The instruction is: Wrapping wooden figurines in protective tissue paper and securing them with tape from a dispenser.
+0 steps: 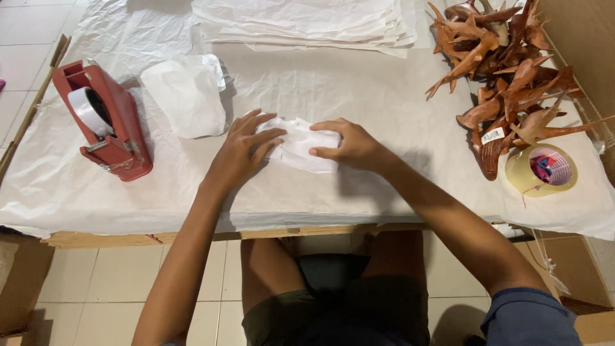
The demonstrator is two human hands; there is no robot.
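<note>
From up here I see both of my forearms reaching forward over the near edge of the desk [384, 96], which is draped in white paper. My left hand [243, 150] lies palm down with its fingers spread and slightly curled, the fingertips pressing onto the left end of a small white paper-wrapped bundle [300, 144]. My right hand [349, 146] comes in from the other side, wrist bent inward, fingers drawn together and laid over the bundle's right end, thumb along its near edge. The bundle sits near the middle of the desk, between the two hands and touching both.

To the left stands a red tape dispenser [109, 118], with a loose crumpled sheet of white paper [186, 96] just beside it. A stack of white paper sheets [307, 22] lies at the far edge. On the right is a heap of brown wooden carvings [506, 77], and a roll of clear tape [541, 170] rests next to it.
</note>
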